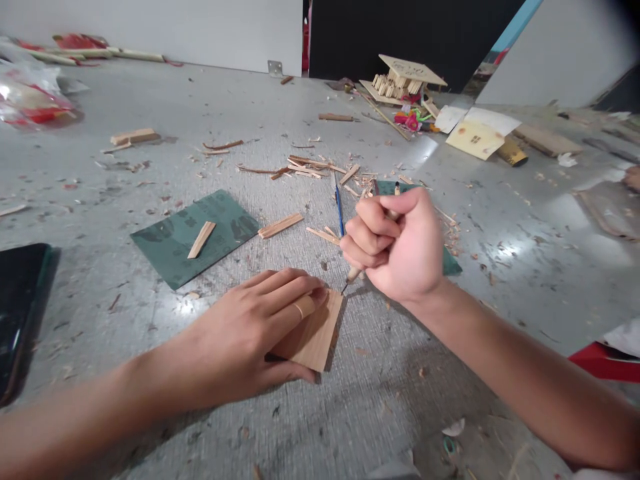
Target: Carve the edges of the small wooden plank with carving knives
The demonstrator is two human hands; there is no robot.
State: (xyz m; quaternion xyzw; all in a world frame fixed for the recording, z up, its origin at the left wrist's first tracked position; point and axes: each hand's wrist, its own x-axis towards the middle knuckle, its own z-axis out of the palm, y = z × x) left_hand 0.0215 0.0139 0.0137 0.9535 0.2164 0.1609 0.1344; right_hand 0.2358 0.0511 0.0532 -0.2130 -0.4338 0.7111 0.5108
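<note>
My left hand (pixel 270 327) lies over a thin square wooden piece (pixel 317 337), with the thumb at its near edge and the fingertips on top near its far edge. In a closed fist, my right hand (pixel 395 243) holds a wooden-handled tool (pixel 354 274) upright and slightly tilted. The thin dark tip of the tool meets the far right corner of the wooden piece. Just beyond my right fist lies a blue pen-like stick (pixel 339 210). Part of a green sheet (pixel 451 261) shows behind the fist.
Another green sheet (pixel 170 233) carries a wood strip (pixel 202 240). A black device (pixel 23 307) lies at the left edge. Wood shavings (pixel 310 165) are scattered ahead. A small wooden model (pixel 407 72) stands at the back right, near folded paper (pixel 475 138). Plastic bags (pixel 30 93) lie far left.
</note>
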